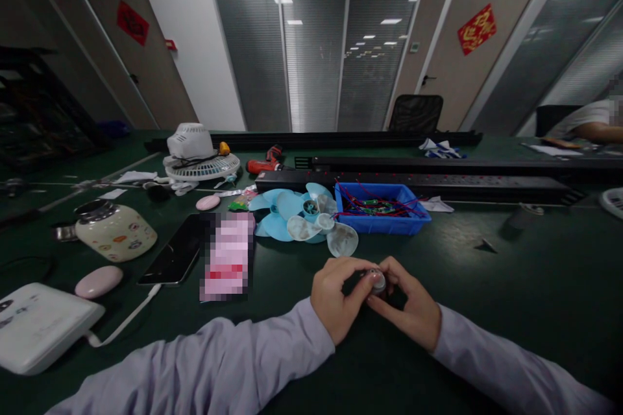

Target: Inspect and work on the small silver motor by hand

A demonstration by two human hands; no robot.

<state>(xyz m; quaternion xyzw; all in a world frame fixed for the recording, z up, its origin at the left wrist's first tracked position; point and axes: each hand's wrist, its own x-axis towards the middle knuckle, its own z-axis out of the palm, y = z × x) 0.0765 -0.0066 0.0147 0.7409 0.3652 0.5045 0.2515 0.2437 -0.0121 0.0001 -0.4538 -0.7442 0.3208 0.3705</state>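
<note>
Here, both hands meet over the near part of the dark green worktop, just right of its middle, with a small round silvery piece between their fingertips. The left hand pinches it, thumb laid across its face and forefinger curled behind. The right hand grips it from the other side, forefinger at the upper edge and thumb below. The fingers hide much of the piece, so its exact kind is hard to tell.

Beyond the hands lie pale blue fan blades, with a greyish translucent fan blade resting over their near right side. Just right of these sits a blue bin filled with tangled red and dark wires and some green bits. Long black bars stretch across behind it, and a red drill lies near their left end, beside a white fan unit.

On the left, a phone is plugged into a white cable, next to a blurred pink packet. A cream jug with a metal mouth lies tipped beyond a pink oval object and a white box. At far right, another person's arm rests on the worktop.
</note>
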